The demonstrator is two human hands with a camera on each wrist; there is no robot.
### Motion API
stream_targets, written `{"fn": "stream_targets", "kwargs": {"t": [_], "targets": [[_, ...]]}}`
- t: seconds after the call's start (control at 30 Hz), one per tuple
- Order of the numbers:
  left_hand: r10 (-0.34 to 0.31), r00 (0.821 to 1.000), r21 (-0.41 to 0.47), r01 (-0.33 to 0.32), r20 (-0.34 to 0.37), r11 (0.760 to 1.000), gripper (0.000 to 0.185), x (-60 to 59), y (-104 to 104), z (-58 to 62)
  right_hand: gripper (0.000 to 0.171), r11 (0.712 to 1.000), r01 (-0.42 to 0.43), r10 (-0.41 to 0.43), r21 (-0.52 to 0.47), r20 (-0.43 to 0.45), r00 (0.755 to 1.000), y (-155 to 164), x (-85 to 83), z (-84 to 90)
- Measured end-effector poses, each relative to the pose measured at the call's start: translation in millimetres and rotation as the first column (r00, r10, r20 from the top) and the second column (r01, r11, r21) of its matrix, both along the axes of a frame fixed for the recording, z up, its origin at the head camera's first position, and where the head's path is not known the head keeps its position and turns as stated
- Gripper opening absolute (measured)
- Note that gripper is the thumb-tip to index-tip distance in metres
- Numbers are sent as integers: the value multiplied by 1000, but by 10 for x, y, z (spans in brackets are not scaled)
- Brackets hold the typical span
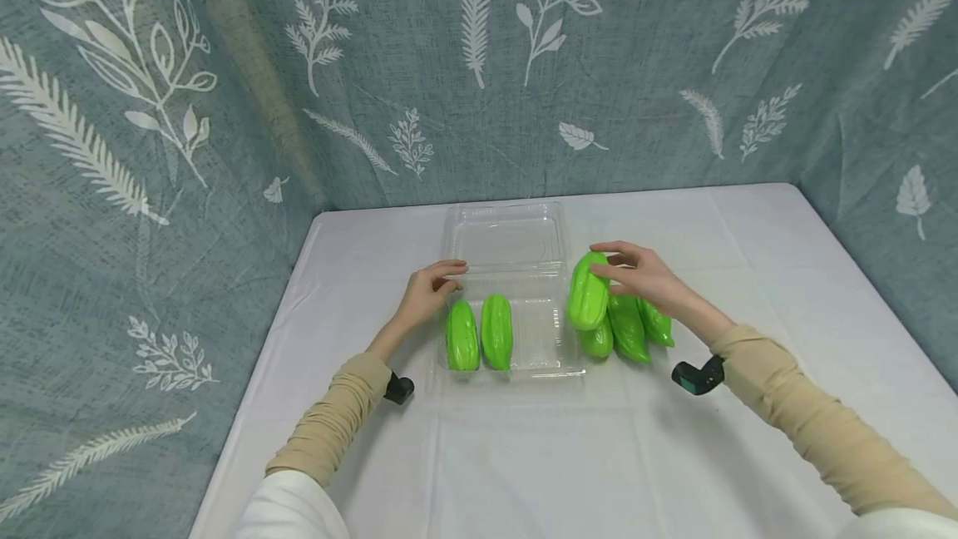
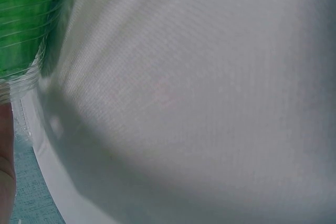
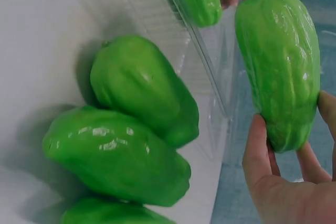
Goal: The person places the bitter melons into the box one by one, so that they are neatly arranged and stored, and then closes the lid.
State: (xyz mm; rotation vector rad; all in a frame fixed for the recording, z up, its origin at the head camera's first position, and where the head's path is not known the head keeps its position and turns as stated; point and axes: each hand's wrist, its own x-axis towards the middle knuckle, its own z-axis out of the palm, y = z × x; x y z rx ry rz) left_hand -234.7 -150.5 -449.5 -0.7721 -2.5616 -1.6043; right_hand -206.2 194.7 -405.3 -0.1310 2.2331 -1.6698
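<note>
Right hand [image 1: 644,277] grips one green gourd [image 1: 587,294] by its sides, lifted just above the right edge of the clear tray [image 1: 542,356]. Its long axis runs near-to-far, stem end pointing away from the person. Three loose gourds [image 1: 629,327] lie on the worktop [image 1: 524,456] under the hand. Left hand [image 1: 428,294] pinches the tray's left rim, beside two gourds in the tray [image 1: 479,335], long axes also near-to-far. No readable writing.

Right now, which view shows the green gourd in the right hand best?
The right wrist view: the held gourd fills the frame, ridges and stem tip clear, with the right hand gripping its lower end. The head view shows it small, beside the clear tray. The left wrist view misses it.
</note>
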Motion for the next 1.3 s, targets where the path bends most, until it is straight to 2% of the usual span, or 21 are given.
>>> {"fn": "stream_targets", "kwargs": {"t": [0.3,0.63,1.3], "targets": [[3,1000,20,-3,11,1000,27,2,17,5,55,1000,-16,16,9,-28,999,-157,-5,-47],[8,1000,7,-8,6,1000,27,6,7,16,54,999,-13,11,-39,-47,999,-364,-13,-48],[4,1000,9,-4,5,1000,27,-12,11,4,56,999,-34,34,0,-41,999,-675,-17,-178]]}}
